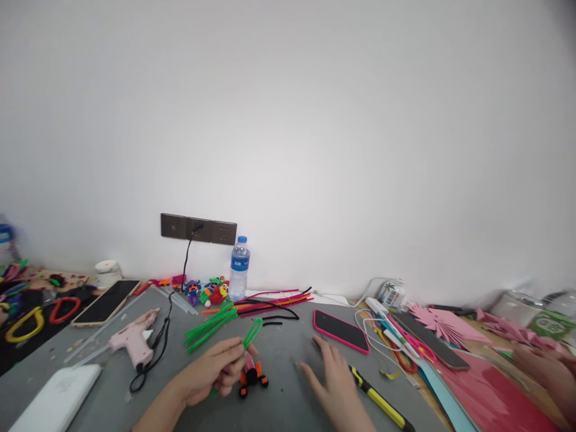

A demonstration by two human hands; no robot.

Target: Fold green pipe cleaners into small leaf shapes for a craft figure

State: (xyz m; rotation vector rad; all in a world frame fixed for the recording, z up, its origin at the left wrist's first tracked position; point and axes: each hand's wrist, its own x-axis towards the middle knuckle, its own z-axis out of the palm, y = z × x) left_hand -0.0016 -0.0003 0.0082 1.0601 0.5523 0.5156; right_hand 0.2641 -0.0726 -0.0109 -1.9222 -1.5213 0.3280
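Observation:
My left hand [220, 366] is closed on a green pipe cleaner [253, 332], bent into a narrow loop that sticks up past the fingers. Just beyond that hand, a small pipe-cleaner figure [252, 378] in black, orange and pink lies on the grey mat [288, 408], partly hidden by the fingers. My right hand [335, 381] reaches over a yellow and black utility knife [380, 402], its fingers stretched out and the thumb apart. The hand covers the knife's middle, and a dark tip shows by the fingertips.
Green pipe cleaners [211, 327] lie ahead, near a water bottle [240, 270]. A pink glue gun [135, 342] with its cord and a white power bank [56, 399] are leftward. Rightward are a pink-edged phone [341, 330], red paper [490, 390] and another person's hand [544, 378].

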